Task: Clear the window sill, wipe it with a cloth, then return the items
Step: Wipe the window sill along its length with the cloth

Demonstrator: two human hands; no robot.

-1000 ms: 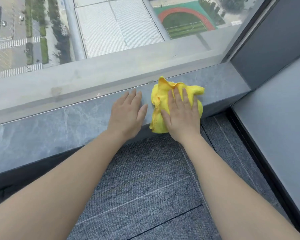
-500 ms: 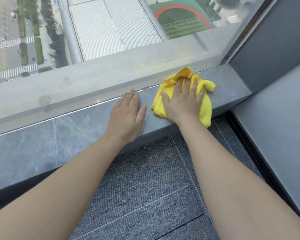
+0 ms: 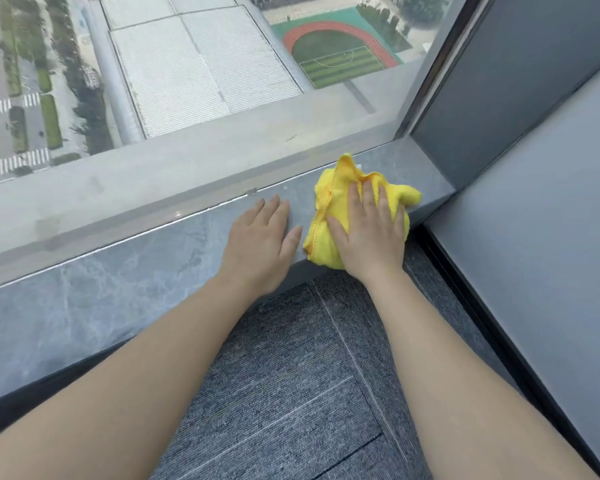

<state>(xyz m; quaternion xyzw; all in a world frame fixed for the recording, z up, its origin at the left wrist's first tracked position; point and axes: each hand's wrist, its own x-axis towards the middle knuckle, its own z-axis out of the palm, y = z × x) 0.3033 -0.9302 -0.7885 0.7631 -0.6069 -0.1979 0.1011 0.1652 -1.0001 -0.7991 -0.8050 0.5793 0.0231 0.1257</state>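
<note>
Right hand [image 3: 369,233] presses cloth [image 3: 340,188], drawn back toward the sill [image 3: 118,289] edge.

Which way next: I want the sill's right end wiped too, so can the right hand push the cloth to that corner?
Probably yes. The right hand presses flat on the yellow cloth, and bare sill runs from it to the corner; nothing stands between.

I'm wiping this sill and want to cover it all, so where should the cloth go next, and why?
Probably slide the yellow cloth rightward: the right hand presses it flat just short of the corner, where a bare strip of window sill remains.
</note>
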